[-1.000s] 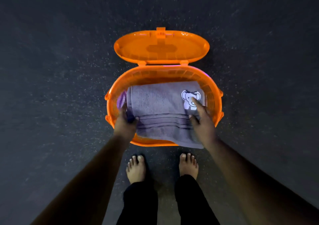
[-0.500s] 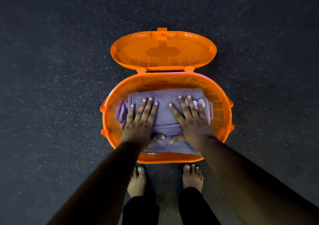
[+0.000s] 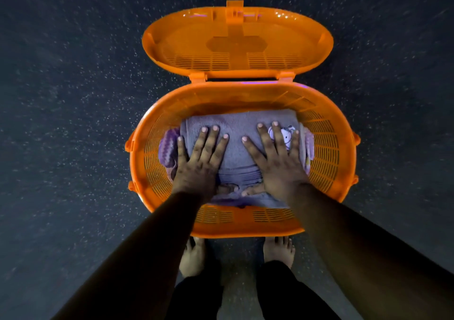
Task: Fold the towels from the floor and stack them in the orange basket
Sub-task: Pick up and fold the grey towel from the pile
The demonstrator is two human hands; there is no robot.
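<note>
1. The folded grey towel [image 3: 242,133] lies inside the orange basket [image 3: 326,147], on top of the pile and filling most of the opening; its striped band runs across the near part, between our wrists.
2. Our left hand [image 3: 200,162] lies palm down on the towel's left half, fingers straight and slightly spread, pressing the cloth flat and gripping nothing.
3. Our right hand [image 3: 277,162] lies the same way on the right half, fingers splayed wide over the elephant patch [image 3: 286,133] (only part of it shows between two fingers).
4. Both thumbs point inward and nearly meet on the striped band at the near edge.
5. Half a second ago both hands already lay flat in this pose; a full second ago they were pinching the towel's left and right edges, and its near end draped over the basket's front rim. Now that end is tucked inside the rim.
6. A purple zigzag-patterned towel [image 3: 168,147] peeks out under the grey one at the left side of the basket, and a sliver of pale purple cloth shows at the right.
7. The basket's lid [image 3: 237,44] stands hinged open behind it, its underside facing us.
8. The basket fills more of the view than before, so the camera sits closer.
9. Our bare feet [image 3: 278,251] stand just beside the basket's near wall on the dark speckled floor [image 3: 73,98], with black trouser legs [image 3: 285,292] below.
</note>
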